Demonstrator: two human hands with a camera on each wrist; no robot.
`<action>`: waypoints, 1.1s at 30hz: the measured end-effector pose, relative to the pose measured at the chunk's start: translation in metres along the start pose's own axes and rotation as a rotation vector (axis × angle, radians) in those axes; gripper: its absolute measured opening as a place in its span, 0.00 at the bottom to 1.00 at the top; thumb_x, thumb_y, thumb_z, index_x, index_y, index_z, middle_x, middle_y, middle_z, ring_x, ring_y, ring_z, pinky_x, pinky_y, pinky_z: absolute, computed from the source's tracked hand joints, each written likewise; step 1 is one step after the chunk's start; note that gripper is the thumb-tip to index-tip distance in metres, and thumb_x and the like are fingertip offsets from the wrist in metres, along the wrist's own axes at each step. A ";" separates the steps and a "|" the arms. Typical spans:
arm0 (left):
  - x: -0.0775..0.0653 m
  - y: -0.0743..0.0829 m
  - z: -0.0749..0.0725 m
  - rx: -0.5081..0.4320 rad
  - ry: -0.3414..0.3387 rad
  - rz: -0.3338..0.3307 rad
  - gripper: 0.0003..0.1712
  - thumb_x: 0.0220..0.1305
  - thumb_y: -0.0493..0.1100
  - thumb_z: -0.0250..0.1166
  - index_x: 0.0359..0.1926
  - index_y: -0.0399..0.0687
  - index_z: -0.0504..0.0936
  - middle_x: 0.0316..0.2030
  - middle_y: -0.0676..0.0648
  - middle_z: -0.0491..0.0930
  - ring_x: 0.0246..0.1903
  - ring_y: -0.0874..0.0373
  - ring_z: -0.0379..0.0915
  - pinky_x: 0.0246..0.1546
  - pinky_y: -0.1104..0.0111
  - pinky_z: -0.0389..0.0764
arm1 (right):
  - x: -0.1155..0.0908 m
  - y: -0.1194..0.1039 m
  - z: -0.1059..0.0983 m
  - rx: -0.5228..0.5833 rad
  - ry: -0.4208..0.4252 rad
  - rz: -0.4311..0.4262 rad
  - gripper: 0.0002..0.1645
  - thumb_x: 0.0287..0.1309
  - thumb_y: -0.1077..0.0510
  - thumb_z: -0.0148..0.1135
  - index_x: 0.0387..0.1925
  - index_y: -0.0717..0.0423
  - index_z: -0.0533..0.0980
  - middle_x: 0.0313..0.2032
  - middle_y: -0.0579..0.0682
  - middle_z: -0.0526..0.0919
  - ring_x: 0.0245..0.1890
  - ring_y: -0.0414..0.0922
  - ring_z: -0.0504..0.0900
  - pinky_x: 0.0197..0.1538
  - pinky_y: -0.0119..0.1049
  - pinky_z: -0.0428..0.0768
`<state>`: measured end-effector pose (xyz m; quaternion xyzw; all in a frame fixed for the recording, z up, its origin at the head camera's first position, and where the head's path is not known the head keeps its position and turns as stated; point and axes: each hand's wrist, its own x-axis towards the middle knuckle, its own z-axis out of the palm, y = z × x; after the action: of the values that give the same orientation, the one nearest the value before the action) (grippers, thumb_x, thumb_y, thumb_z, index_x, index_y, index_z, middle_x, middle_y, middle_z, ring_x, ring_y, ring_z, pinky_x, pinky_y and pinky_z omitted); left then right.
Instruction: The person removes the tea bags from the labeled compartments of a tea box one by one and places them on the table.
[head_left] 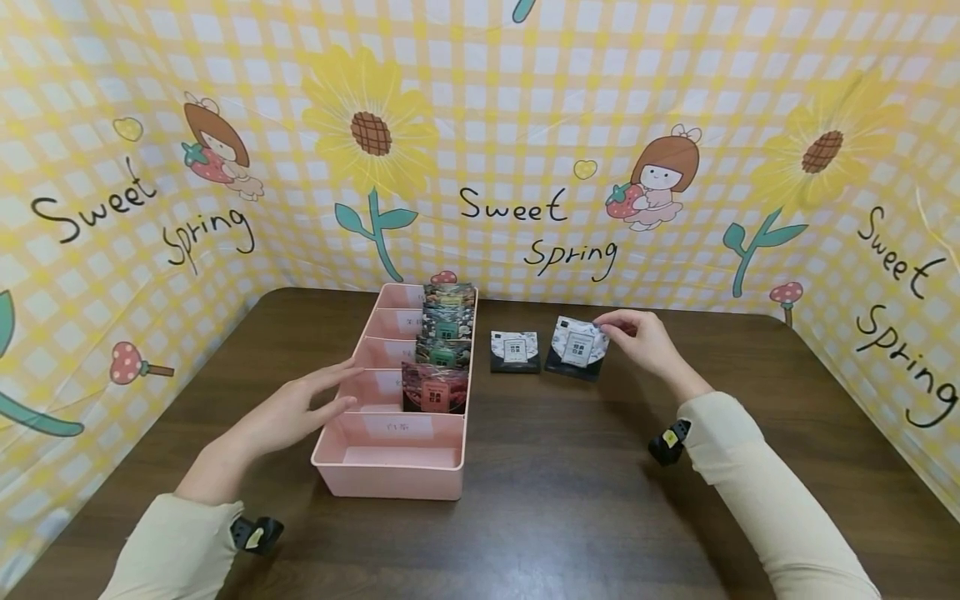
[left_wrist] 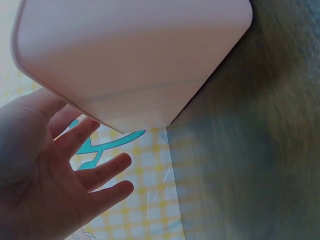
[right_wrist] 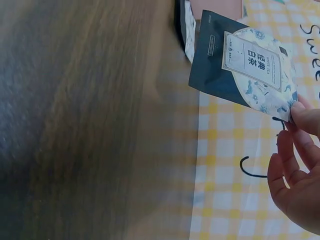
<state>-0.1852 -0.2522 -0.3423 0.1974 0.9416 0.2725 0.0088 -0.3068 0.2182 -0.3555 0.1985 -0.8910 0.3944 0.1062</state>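
Observation:
With thumb and fingertips my right hand [head_left: 647, 340] pinches a white tea sachet [head_left: 577, 345] by one upper corner. In the right wrist view the sachet [right_wrist: 245, 65] hangs tilted, its printed front showing. Just left of it, a second white-and-black sachet [head_left: 515, 351] lies on the table. My left hand [head_left: 288, 410] is at the left rim of a pink divided box [head_left: 390, 479], fingers loosely extended over the edge. Seen from the left wrist, those fingers lie along the wall of the box [left_wrist: 140, 60]. A red sachet [head_left: 435, 388] stands in the second compartment from the front.
Green and dark sachets [head_left: 448, 323] stand in the compartments farther back. A paper label [head_left: 400, 427] is stuck inside the front compartment, where the pink floor shows. The dark wooden table [head_left: 555, 500] runs back to a yellow checked cloth [head_left: 510, 150], which rises on three sides.

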 end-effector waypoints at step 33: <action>-0.001 0.001 0.000 0.007 -0.003 -0.004 0.29 0.68 0.51 0.55 0.66 0.45 0.65 0.66 0.34 0.62 0.65 0.35 0.57 0.61 0.42 0.62 | 0.031 0.027 0.017 -0.066 -0.117 0.091 0.11 0.63 0.63 0.55 0.42 0.64 0.80 0.40 0.63 0.84 0.35 0.49 0.78 0.37 0.32 0.74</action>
<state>-0.1843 -0.2522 -0.3417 0.1960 0.9430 0.2689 0.0100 -0.3468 0.2136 -0.3736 0.1768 -0.9162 0.3571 0.0425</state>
